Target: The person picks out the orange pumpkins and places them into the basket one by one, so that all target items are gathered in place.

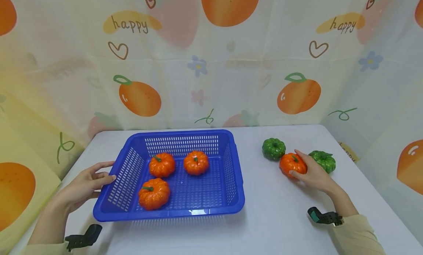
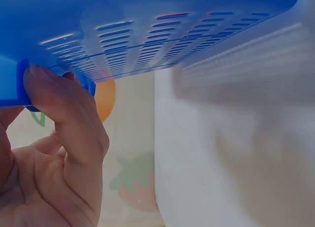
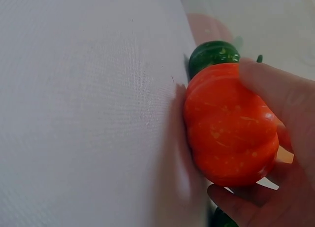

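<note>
My left hand grips the left rim of a blue plastic basket; in the left wrist view the fingers curl up at the rim, beside the slotted wall. Inside the basket are three small orange pumpkins: one at the back left, another at the back middle and a third at the front left. On the right side of the table, my right hand holds another orange pumpkin between thumb and fingers. The right wrist view shows this pumpkin close over the white surface.
A dark green pumpkin sits just behind and left of the held one. A second green pumpkin lies to its right, partly behind the hand. The white table ends at a patterned curtain at the back.
</note>
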`<state>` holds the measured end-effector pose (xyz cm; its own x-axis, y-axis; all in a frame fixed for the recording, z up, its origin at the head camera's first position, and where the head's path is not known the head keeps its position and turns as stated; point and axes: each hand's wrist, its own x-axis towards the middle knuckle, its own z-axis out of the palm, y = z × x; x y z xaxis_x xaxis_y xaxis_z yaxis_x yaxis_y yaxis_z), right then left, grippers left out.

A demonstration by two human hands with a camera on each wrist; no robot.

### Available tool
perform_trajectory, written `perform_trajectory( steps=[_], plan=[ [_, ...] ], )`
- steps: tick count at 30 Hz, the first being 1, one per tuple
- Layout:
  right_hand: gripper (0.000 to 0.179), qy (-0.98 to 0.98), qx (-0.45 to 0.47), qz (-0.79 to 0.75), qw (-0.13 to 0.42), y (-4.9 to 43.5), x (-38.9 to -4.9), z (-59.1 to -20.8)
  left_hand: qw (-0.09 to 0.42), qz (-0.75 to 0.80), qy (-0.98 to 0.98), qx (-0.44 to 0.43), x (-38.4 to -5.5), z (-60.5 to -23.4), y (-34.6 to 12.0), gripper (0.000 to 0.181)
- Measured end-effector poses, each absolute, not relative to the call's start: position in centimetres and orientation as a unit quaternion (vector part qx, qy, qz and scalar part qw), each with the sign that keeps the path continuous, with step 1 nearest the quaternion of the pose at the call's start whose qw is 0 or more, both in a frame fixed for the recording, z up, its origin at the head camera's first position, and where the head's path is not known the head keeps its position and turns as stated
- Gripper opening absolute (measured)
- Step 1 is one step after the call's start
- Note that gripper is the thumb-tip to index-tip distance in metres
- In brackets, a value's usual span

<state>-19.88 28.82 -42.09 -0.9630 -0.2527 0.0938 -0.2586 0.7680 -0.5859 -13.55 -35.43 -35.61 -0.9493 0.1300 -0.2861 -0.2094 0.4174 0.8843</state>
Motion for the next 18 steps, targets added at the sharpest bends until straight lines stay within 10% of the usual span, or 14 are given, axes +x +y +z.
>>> perform_trajectory(
  steps=[18],
  plan=[
    [0.075, -0.943, 0.117, 0.310, 0.013, 28.64, -19.87, -42.25, 0.161, 0.538, 0.827, -0.025, -13.66, -35.75, -35.52, 0.069]
  ],
)
